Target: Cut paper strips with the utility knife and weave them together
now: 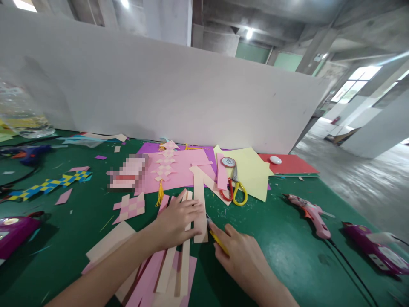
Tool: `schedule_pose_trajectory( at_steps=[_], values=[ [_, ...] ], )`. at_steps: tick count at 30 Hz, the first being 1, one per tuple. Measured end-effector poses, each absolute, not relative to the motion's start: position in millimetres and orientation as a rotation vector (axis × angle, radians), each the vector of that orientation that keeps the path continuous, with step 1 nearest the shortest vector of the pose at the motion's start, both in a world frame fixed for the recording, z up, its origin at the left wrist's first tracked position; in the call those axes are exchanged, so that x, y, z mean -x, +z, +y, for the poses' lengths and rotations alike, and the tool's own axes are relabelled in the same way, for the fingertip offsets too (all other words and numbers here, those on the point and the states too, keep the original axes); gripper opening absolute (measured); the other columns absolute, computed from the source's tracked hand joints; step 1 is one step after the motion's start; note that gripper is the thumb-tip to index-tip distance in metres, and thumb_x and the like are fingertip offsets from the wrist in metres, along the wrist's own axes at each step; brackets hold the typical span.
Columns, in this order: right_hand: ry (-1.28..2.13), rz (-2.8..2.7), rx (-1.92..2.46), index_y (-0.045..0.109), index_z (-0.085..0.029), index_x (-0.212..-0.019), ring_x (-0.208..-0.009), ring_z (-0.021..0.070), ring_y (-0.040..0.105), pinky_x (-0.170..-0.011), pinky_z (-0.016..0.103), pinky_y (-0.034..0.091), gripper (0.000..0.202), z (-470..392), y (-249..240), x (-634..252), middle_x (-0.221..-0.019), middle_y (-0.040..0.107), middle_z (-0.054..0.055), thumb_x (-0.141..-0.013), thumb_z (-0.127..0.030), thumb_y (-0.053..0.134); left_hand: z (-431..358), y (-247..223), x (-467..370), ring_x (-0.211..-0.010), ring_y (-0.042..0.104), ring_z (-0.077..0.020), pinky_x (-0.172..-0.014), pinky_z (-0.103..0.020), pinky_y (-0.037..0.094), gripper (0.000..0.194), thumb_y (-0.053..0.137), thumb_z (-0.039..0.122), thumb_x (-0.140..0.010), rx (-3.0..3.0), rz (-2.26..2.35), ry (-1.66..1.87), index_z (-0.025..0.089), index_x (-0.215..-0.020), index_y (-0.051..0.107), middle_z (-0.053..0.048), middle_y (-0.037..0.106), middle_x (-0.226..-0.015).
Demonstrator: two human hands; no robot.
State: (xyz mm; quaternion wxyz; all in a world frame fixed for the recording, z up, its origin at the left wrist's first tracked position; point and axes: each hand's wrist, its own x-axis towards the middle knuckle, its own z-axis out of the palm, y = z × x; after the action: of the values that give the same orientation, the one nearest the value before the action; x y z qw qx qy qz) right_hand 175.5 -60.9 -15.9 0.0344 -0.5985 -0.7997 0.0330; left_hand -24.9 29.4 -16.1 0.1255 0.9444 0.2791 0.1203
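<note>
One green tabletop [275,230] fills the lower part of our head view, strewn with paper scraps, and a pale upright panel [166,89] stands along its far edge; beyond that we see a bare concrete room with a grey floor [338,153] and bright lamps overhead. On the table we count one pair of scissors [239,194] with a red and a yellow handle loop, one round disc [228,162], one white oval piece [275,160] on red paper [298,165], one pink glue gun [309,215], one blue glue gun [32,154], two purple devices [372,247], one at either side, and three woven pieces: a blue-and-yellow band [47,186], a pink ornament [166,160] with a tassel and a small checked piece [129,207]. Our left hand [179,219] has its fingers spread flat, tips resting on a cream strip [201,219], thumb apart below them; more strips overlap under the wrist, too layered for us to count. Our right hand [241,253] is wrapped around a yellow-handled knife [220,244], its tip just beside the cream strip's right edge; whether it touches, we cannot tell.
</note>
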Motion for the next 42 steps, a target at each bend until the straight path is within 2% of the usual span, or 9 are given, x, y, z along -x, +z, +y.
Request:
schedule_pose_trajectory(
  at_steps=[3,7,10,13,15,21,27,42],
  values=[
    [0.106,-2.478,1.816,0.048,-0.027,-0.13,-0.061,0.016,0.064,-0.046,0.026,0.03,0.049,-72,-20,-180,-0.085,0.062,0.001,-0.082,-0.02,0.048,24,-12,21,-0.114,0.052,-0.0226,-0.112,-0.049,0.007,0.034,0.049,0.041,-0.089,-2.776,0.733,0.411,0.021,-0.114,0.061,-0.005,0.065,-0.114],
    [0.1,-2.5,1.782,0.048,-0.027,-0.13,-0.059,0.0154,0.064,-0.045,0.026,0.029,0.051,-84,-24,-182,-0.084,0.062,0.001,-0.079,-0.018,0.049,23,-13,18,-0.105,0.056,-0.0218,-0.112,-0.048,0.01,0.035,0.05,0.045,-0.088,-2.794,0.692,0.433,0.02,-0.108,0.062,-0.005,0.067,-0.106],
    [0.081,-2.499,1.765,0.049,-0.025,-0.129,-0.058,0.0146,0.064,-0.044,0.026,0.029,0.051,-87,-25,-182,-0.084,0.062,0.001,-0.078,-0.016,0.05,26,-19,19,-0.116,0.05,-0.0256,-0.111,-0.047,0.014,0.056,0.05,0.059,-0.081,-2.798,0.741,0.391,0.018,-0.119,0.056,-0.009,0.06,-0.122],
    [0.083,-2.491,1.764,0.05,-0.024,-0.128,-0.058,0.0143,0.063,-0.044,0.025,0.03,0.051,-86,-25,-181,-0.084,0.062,0.001,-0.078,-0.016,0.05,31,-26,21,-0.129,0.036,-0.0314,-0.11,-0.049,0.017,0.086,0.045,0.071,-0.074,-2.817,0.806,0.341,0.012,-0.136,0.037,-0.015,0.043,-0.139],
    [0.079,-2.487,1.767,0.049,-0.025,-0.129,-0.059,0.0146,0.063,-0.044,0.025,0.031,0.051,-85,-24,-180,-0.083,0.062,0.001,-0.079,-0.016,0.05,32,-27,22,-0.131,0.033,-0.0325,-0.109,-0.05,0.017,0.092,0.04,0.074,-0.074,-2.824,0.824,0.294,0.01,-0.139,0.032,-0.016,0.038,-0.141],
    [0.061,-2.458,1.813,0.049,-0.028,-0.129,-0.059,0.0151,0.063,-0.045,0.026,0.031,0.049,-78,-24,-178,-0.084,0.061,0.001,-0.08,-0.018,0.049,31,-24,22,-0.132,0.031,-0.0325,-0.11,-0.05,0.013,0.09,0.038,0.074,-0.075,-2.83,0.835,0.251,0.011,-0.139,0.033,-0.015,0.037,-0.142],
    [0.046,-2.436,1.844,0.051,-0.028,-0.128,-0.061,0.0146,0.063,-0.046,0.024,0.032,0.047,-67,-20,-177,-0.084,0.061,0.001,-0.081,-0.02,0.049,32,-26,22,-0.132,0.033,-0.0297,-0.109,-0.046,0.017,0.088,0.04,0.072,-0.076,-2.829,0.814,0.286,0.011,-0.14,0.031,-0.016,0.038,-0.141],
    [0.088,-2.397,1.9,0.049,-0.03,-0.13,-0.068,0.0145,0.063,-0.05,0.023,0.035,0.045,-43,-10,-174,-0.088,0.062,0.002,-0.085,-0.023,0.047,32,-30,23,-0.132,0.032,-0.0288,-0.11,-0.047,0.017,0.085,0.046,0.067,-0.077,-2.823,0.809,0.31,0.014,-0.141,0.029,-0.014,0.038,-0.141]
  ],
)
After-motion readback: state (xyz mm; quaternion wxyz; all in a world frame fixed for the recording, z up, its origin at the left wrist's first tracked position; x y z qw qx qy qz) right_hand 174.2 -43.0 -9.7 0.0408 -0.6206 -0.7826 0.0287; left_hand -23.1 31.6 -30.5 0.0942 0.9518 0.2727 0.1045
